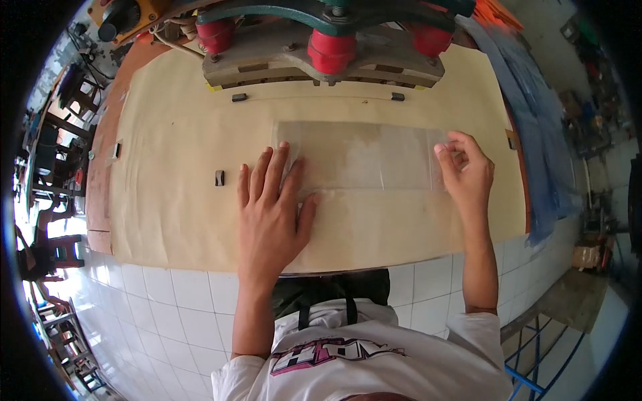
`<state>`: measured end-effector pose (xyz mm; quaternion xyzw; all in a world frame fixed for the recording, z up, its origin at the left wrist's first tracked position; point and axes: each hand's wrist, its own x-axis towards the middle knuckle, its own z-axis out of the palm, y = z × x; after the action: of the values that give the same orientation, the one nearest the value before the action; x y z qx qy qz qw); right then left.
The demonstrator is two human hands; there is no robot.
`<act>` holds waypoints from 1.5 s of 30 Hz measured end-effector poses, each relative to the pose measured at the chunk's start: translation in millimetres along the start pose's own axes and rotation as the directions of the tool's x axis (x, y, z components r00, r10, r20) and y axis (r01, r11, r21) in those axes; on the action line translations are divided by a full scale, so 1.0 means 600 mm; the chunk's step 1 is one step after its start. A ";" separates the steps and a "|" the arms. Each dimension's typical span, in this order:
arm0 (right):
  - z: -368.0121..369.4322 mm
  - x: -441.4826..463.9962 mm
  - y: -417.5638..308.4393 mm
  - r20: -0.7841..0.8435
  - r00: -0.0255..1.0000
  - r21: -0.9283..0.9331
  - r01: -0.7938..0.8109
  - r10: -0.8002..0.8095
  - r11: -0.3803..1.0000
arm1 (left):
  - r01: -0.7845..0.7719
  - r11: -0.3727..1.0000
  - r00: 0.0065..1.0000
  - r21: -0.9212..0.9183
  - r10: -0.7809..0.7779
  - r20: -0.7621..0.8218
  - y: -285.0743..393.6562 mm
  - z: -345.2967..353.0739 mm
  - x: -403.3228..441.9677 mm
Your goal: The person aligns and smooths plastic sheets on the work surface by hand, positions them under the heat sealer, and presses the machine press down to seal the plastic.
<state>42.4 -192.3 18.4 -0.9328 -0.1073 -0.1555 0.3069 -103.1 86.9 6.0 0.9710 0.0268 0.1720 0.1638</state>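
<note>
A clear plastic sheet point(361, 157) lies on the tan covering of the worktable, with faint fold or seam lines near its right end and along its lower side. My left hand point(271, 207) rests palm down at the sheet's left edge, fingers spread and pressing on it. At the upper right corner, my right hand point(466, 167) has thumb and forefinger pinched on the sheet's edge. More transparent film seems to spread below, toward the table's front edge; its outline is hard to make out.
A heavy machine head point(321, 60) with red knobs overhangs the table's back. Small dark blocks point(220, 178) sit on the tan covering point(167, 220). Bluish plastic sheets point(528, 134) hang at the right edge. Chairs point(63, 247) stand at far left.
</note>
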 end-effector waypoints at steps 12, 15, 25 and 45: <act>-0.030 0.019 0.024 0.478 0.878 0.612 -0.359 0.032 0.705 | -0.014 1.000 1.000 0.008 0.014 -0.012 -0.003 0.003 -0.005; -0.034 0.017 0.025 0.477 0.879 0.621 -0.325 -0.015 0.713 | -0.024 1.000 1.000 0.003 0.024 -0.020 -0.004 0.005 -0.008; -0.032 0.019 0.040 0.517 0.854 0.630 -0.329 -0.064 0.704 | -0.031 0.999 0.999 0.011 0.031 -0.034 0.000 0.009 -0.008; -0.030 0.016 0.045 0.510 0.860 0.623 -0.377 0.010 0.686 | -0.040 0.999 0.999 0.018 0.040 0.007 0.000 0.003 -0.006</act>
<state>55.4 -223.3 20.9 -0.7585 -0.1265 0.1613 0.6186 -106.0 85.9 3.1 0.9734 0.0082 0.1716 0.1516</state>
